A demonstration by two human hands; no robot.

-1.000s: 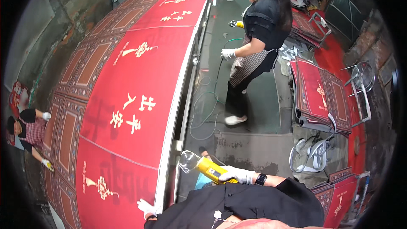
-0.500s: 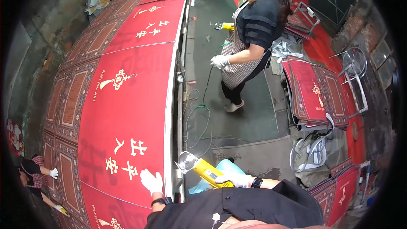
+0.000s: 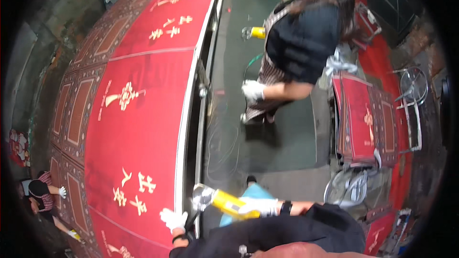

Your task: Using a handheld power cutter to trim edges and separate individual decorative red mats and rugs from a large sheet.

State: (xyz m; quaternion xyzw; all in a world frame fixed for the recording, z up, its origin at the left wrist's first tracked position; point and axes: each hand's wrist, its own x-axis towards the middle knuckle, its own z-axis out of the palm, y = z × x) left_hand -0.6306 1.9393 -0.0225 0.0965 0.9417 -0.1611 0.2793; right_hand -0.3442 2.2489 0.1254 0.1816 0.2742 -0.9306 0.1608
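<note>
Gripping a yellow, silver-nosed tool, right hand closed; left hand spread on red mat.

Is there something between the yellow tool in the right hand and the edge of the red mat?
Nothing visible. The right hand holds the yellow tool, and its clear tip sits right beside the red mat edge along the table rail. The left hand rests on the mat just below the tip, not in front of it.

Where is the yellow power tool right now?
In the head view, low centre: the yellow power tool sits in the right hand, beside the red mat's near edge.
</note>
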